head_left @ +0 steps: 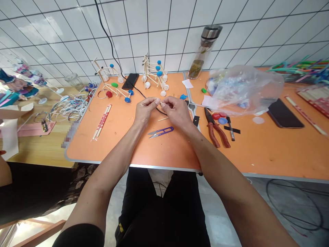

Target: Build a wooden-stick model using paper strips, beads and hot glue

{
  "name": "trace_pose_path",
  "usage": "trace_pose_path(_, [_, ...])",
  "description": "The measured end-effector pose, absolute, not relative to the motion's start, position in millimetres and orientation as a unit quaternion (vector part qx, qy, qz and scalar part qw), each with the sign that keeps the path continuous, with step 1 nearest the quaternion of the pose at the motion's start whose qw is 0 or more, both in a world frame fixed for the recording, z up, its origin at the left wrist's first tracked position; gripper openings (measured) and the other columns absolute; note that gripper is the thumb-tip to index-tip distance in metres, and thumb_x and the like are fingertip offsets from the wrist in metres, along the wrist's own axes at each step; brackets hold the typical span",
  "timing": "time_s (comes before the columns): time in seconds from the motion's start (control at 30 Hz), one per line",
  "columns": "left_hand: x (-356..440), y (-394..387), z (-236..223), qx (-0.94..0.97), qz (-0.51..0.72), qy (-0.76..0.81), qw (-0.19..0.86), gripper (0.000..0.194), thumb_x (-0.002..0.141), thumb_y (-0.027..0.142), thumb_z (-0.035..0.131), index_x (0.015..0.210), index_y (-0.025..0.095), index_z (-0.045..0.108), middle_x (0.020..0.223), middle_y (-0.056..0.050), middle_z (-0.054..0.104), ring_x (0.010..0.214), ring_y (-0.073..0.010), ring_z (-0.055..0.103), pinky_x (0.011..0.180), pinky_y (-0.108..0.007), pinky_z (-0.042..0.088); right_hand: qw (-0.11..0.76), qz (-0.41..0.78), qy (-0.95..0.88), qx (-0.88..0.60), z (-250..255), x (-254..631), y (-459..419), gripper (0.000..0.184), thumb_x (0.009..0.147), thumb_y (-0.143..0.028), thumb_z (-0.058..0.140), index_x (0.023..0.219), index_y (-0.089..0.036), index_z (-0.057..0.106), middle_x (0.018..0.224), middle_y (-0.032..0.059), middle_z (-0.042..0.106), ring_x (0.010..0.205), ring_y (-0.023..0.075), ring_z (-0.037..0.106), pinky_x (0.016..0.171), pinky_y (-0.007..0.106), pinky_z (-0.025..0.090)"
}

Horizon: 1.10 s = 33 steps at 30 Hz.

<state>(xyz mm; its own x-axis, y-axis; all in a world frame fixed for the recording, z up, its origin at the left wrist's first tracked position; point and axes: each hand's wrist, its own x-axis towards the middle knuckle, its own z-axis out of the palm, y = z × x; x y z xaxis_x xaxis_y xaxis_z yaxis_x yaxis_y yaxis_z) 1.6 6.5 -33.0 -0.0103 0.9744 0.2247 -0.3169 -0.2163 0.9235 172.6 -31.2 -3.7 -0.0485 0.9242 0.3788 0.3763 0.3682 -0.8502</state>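
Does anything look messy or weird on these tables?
Yes, the tangled pale cords on the wooden table, at the picture's left: they lie in loose, overlapping loops. Nothing looks clearly spilled or broken.

White tiled wall [159, 17]; grey floor [216, 218]

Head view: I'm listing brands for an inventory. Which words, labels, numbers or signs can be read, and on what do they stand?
None can be read.
Left wrapper: red markings, too small to read.
Right strip: red markings, too small to read.
Far-right pack: red and pale print, too blurred.
Patch at left: pixelated, so unreadable.
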Motion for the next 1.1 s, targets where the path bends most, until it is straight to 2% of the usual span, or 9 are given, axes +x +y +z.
trace_pose_path(0.23, [1.7,5.8,-34.2,0.478,0.623,0.344,0.515,0.042,0.065,0.055,0.116,0.083,0.027,0.092,0.092,-0.001,0.086,0.093,-0.0196,0.077,0.098,-0.036,0.061,0.477,0.268,-0.680,-0.488,-2.6,173.5,-32.4,0.020,0.102,-0.037,0.069,0.087,-0.025,0.072,0.079,0.0026,0.074,0.076,0.0223,0.062,0.077,0.039,0.044])
trace_pose_path(0.4, [3.9,3.9,-32.2,0.468,0.622,0.366,0.510,0.042,0.066,0.055,0.116,0.083,0.026,0.092,0.092,-0.002,0.087,0.094,-0.0207,0.078,0.097,-0.036,0.061,0.485,0.257,-0.668,-0.502,-5.8,172.4,-31.8,0.022,0.104,-0.042,0.069,0.089,-0.025,0.072,0.084,0.0038,0.077,0.079,0.0232,0.063,0.077,0.039,0.044])
trace_pose_path(0.6, [4.3,2.9,-30.6,0.478,0.625,0.350,0.508,0.039,0.068,0.053,0.116,0.086,0.025,0.094,0.095,-0.003,0.089,0.095,-0.0206,0.078,0.099,-0.035,0.060,0.484,0.240,-0.670,-0.509,-7.8,173.5,-30.5,0.018,0.105,-0.035,0.069,0.091,-0.025,0.073,0.080,0.0019,0.074,0.076,0.0225,0.062,0.076,0.038,0.043])
trace_pose_path(0.8, [3.2,3.4,-28.6,0.480,0.617,0.364,0.506,0.035,0.071,0.048,0.116,0.084,0.025,0.093,0.093,-0.003,0.088,0.093,-0.0206,0.079,0.098,-0.036,0.060,0.476,0.240,-0.676,-0.508,-6.7,175.3,-31.3,0.024,0.108,-0.041,0.070,0.091,-0.025,0.074,0.081,0.0025,0.074,0.077,0.0232,0.062,0.077,0.039,0.044])
trace_pose_path(1.1, [1.8,5.1,-31.0,0.514,0.617,0.343,0.486,0.046,0.066,0.063,0.115,0.086,0.027,0.095,0.094,-0.003,0.089,0.091,-0.0206,0.078,0.094,-0.035,0.061,0.470,0.225,-0.689,-0.504,-1.4,177.9,-33.4,0.022,0.107,-0.035,0.067,0.088,-0.025,0.072,0.078,0.0026,0.072,0.075,0.0231,0.062,0.078,0.039,0.044])
